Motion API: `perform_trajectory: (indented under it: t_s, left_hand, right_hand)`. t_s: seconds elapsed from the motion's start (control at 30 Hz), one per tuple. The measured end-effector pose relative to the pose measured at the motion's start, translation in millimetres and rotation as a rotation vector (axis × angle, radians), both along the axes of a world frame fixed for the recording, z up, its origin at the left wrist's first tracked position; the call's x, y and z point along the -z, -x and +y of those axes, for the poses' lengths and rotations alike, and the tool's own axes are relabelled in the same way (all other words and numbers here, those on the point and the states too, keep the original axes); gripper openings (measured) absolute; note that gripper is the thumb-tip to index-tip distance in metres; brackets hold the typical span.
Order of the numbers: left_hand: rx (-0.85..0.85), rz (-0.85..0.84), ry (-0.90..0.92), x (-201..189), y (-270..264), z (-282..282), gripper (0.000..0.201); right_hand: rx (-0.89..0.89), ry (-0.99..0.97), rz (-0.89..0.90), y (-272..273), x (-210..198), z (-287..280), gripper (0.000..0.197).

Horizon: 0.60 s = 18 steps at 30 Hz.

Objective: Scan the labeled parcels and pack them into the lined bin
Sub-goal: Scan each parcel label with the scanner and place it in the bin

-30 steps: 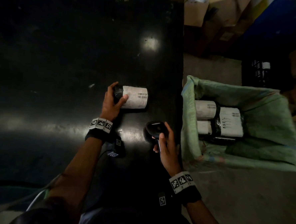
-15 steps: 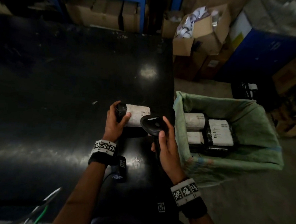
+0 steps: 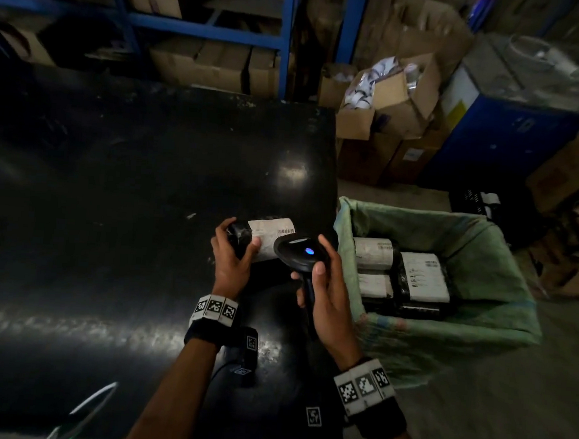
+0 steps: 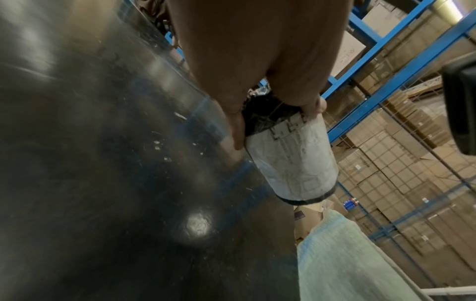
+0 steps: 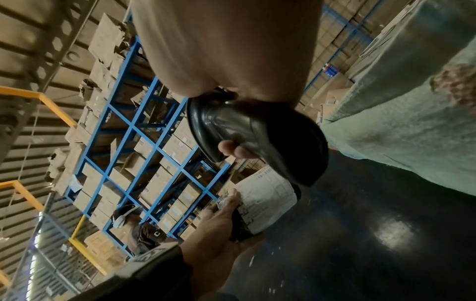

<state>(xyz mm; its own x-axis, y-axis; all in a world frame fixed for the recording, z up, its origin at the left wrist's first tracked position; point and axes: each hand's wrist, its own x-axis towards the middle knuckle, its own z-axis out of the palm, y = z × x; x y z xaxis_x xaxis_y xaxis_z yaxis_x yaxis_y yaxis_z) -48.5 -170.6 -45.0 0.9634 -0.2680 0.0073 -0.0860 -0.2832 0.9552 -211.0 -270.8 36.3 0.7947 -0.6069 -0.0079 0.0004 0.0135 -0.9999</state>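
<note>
My left hand (image 3: 233, 250) grips a black-wrapped cylindrical parcel (image 3: 268, 233) with a white barcode label, lifted just off the black table (image 3: 130, 192). The left wrist view shows the parcel (image 4: 291, 160) held by its black end, label outward. My right hand (image 3: 324, 289) holds a black barcode scanner (image 3: 299, 254) by its handle, its head over the parcel's right end with a blue light lit. In the right wrist view the scanner (image 5: 257, 134) points down at the parcel (image 5: 265, 199). The green-lined bin (image 3: 477, 332) stands right of the table, holding several labeled parcels (image 3: 420, 278).
Open cardboard boxes (image 3: 390, 100) and a blue cabinet (image 3: 509, 144) stand on the floor behind the bin. Blue shelving (image 3: 285, 39) with cartons runs along the table's far edge. A black crate (image 3: 479, 203) sits beyond the bin. A person (image 5: 144, 230) with headphones shows in the right wrist view.
My right hand has brought the scanner up and left over the parcel's label, and its blue light is now lit. My left hand has tilted the parcel up off the table.
</note>
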Motion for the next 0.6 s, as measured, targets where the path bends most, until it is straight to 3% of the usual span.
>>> perform_trajectory:
  t_s: [0.6]
  left_hand:
    - [-0.027, 0.029, 0.017, -8.0, 7.2, 0.7, 0.064]
  right_hand:
    - [-0.008, -0.017, -0.027, -4.9, -0.8, -8.2, 0.051]
